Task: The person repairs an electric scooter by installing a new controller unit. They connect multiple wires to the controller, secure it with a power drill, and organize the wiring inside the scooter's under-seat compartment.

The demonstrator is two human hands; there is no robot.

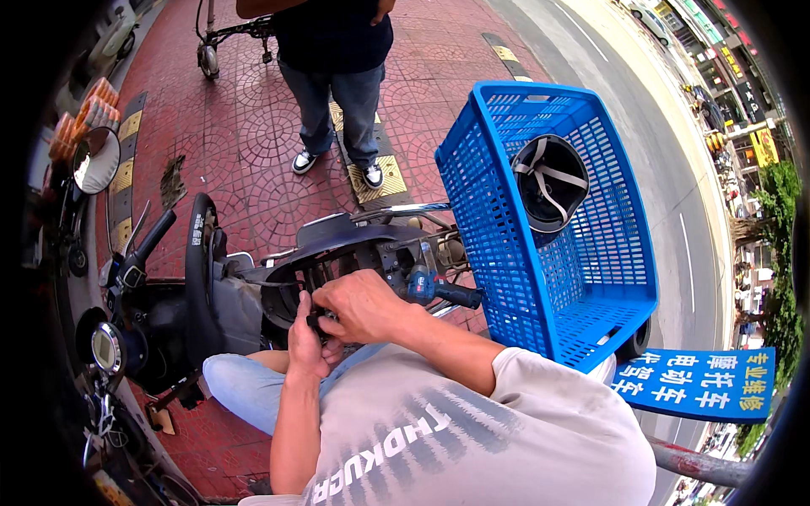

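My left hand (309, 344) is closed, thumb up, around a small dark piece (316, 324) above the opened body of a scooter (333, 253). From the right, my right hand (361, 304) reaches over and pinches at the same spot. The fingers of both hands meet there, so the piece is mostly hidden and its kind does not show. Just right of my right hand, a blue and black cordless power driver (426, 287) rests on the scooter's frame. Cables and dark parts lie exposed in the opening beyond my fingers.
A blue plastic crate (582, 287) on the right holds a dark helmet (550, 184) with pale straps. A blue sign (700, 384) sits below it. Beyond the scooter stands a person (333, 67). Handlebars (139, 253) and a round mirror (97, 160) are at the left.
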